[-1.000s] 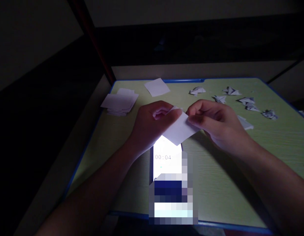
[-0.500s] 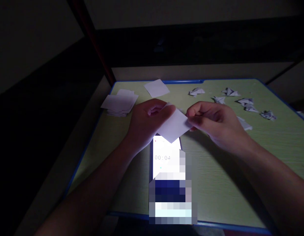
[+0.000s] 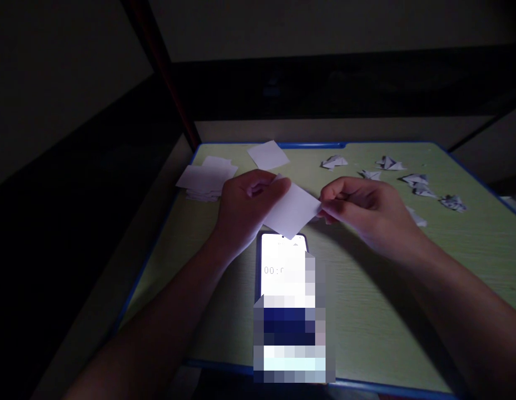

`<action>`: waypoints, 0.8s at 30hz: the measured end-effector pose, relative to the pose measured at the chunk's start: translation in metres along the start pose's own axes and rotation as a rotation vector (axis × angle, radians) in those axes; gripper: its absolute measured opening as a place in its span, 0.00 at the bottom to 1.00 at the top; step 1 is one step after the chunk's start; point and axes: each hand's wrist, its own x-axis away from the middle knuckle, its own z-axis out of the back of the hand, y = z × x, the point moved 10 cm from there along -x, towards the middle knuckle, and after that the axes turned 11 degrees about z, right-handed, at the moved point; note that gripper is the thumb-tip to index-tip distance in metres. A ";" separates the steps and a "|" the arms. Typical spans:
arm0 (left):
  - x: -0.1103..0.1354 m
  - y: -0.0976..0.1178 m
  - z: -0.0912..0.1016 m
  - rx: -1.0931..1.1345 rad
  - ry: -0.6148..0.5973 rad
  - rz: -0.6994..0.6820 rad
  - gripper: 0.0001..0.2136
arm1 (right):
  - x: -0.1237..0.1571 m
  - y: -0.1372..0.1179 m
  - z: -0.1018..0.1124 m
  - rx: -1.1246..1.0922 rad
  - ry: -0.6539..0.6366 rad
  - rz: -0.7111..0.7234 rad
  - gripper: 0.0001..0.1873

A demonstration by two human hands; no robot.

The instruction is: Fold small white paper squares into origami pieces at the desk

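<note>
A square sheet of white paper (image 3: pixel 294 208) is held up between my two hands, one corner pointing down toward me. My left hand (image 3: pixel 252 208) grips its left side, with the thumb lying on top and the other fingers hidden behind. At the sheet's right corner, the thumb and fingers of my right hand (image 3: pixel 360 208) are pinched. Just below the paper lies a lit phone (image 3: pixel 274 289) showing a timer, its lower part blurred out. The lower tip of the sheet reaches the phone's top edge in view.
A stack of white paper (image 3: pixel 206 178) rests at the table's far left. Beyond my hands lies a single square sheet (image 3: pixel 268 154). Several folded paper pieces (image 3: pixel 414 180) are scattered at the far right. The pale green table (image 3: pixel 408 311) has a blue rim; the surroundings are dark.
The whole view has shifted slightly, with the table sitting a little lower. My hands keep their hold on the sheet, and its right corner sits nearer my right fingertips.
</note>
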 end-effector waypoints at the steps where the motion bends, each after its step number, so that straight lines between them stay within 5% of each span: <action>1: 0.000 0.000 0.000 0.000 0.002 0.000 0.07 | 0.000 0.000 0.000 -0.004 0.002 -0.001 0.05; 9: -0.004 0.004 0.021 0.116 0.121 -0.022 0.11 | -0.003 0.010 0.015 -0.031 0.089 -0.025 0.04; 24: 0.001 -0.005 -0.005 0.085 -0.049 0.074 0.08 | 0.001 0.004 -0.004 -0.147 -0.038 0.036 0.12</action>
